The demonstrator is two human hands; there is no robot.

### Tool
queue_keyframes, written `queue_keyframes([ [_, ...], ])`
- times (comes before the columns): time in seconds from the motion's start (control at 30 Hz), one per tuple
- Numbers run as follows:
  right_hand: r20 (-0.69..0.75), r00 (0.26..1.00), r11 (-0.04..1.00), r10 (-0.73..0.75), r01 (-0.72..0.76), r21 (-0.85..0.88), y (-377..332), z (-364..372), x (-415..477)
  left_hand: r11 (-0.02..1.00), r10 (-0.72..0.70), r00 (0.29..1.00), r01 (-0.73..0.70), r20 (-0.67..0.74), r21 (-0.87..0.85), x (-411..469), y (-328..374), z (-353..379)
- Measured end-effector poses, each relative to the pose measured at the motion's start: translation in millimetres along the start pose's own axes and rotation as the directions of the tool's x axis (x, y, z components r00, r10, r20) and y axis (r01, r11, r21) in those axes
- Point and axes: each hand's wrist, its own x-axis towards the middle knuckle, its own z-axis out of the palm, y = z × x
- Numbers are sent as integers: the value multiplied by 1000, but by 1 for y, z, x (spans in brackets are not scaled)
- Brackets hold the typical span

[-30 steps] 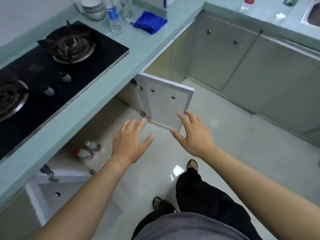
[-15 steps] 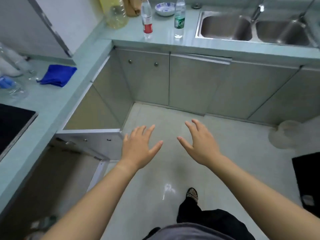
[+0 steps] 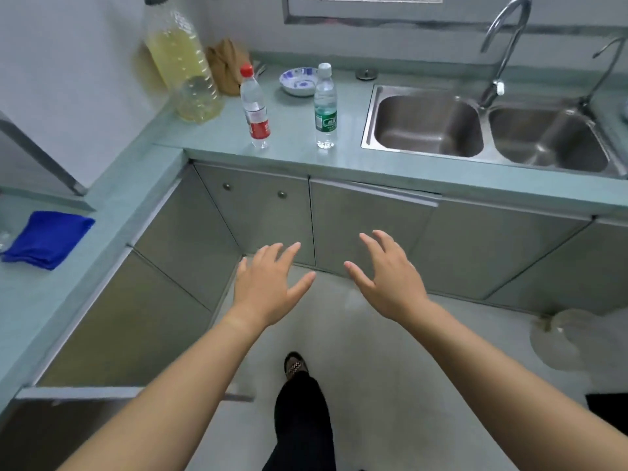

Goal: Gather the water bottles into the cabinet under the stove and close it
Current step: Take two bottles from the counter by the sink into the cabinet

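Two water bottles stand upright on the far counter left of the sink: one with a red cap and red label (image 3: 255,107), one with a white cap and green label (image 3: 325,107). My left hand (image 3: 268,287) and my right hand (image 3: 387,277) hover side by side over the floor in front of the closed cabinets, fingers spread, holding nothing. Both are well short of the bottles. The top edge of the open cabinet door (image 3: 85,392) shows at the lower left; the stove and the cabinet's inside are out of view.
A large bottle of yellow oil (image 3: 185,66) and a brown bag (image 3: 226,64) stand in the corner, with a blue-patterned bowl (image 3: 297,82) behind the bottles. A double sink (image 3: 424,122) lies to the right. A blue cloth (image 3: 47,237) rests on the left counter.
The view has swung right from the stove and open cabinet toward the sink counter, and closer to it. Both hands stay open and empty, now raised toward the two bottles.
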Motion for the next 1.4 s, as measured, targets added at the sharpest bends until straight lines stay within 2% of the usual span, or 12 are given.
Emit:
queue_keyframes([
  [0.13, -39, 998, 999, -42, 41, -14, -17, -9, 101, 1000, 20, 999, -19, -42, 8, 100, -27, -18],
  [0.33, -111, 994, 999, -2, 6, 37, -35, -29, 230, 999, 32, 997, -31, -67, 16, 230, -62, -50],
  [0.5, -215, 977, 996, 10, 9, 84, -30, -36, 320, 1000, 10, 998, -9, -54, 23, 308, -79, -59],
  [0.63, -262, 965, 989, -19, 56, 134, -20, -33, 386, 1000, -6, 994, 5, -110, -7, 360, -84, -65],
  [0.83, -235, 970, 962, -58, 117, 247, 4, 5, 460, 989, -145, 981, 142, -132, -34, 398, -94, -51],
  [0.97, -229, 965, 902, -125, 207, 380, 18, 22, 494, 970, -243, 960, 236, -140, -59, 418, -98, -43],
  [1.07, -248, 953, 857, -174, 270, 439, 20, 25, 514, 940, -339, 927, 327, -159, -99, 425, -107, -41],
  [1.23, -223, 951, 853, -214, 293, 431, 11, 25, 549, 857, -510, 845, 481, -163, -187, 439, -131, -39],
  [1.3, -201, 951, 863, -237, 300, 406, 6, 29, 559, 833, -531, 836, 486, -135, -264, 455, -139, -36],
  [1.4, -186, 950, 877, -251, 305, 372, 2, 36, 569, 807, -468, 873, 359, -139, -468, 481, -149, -27],
])
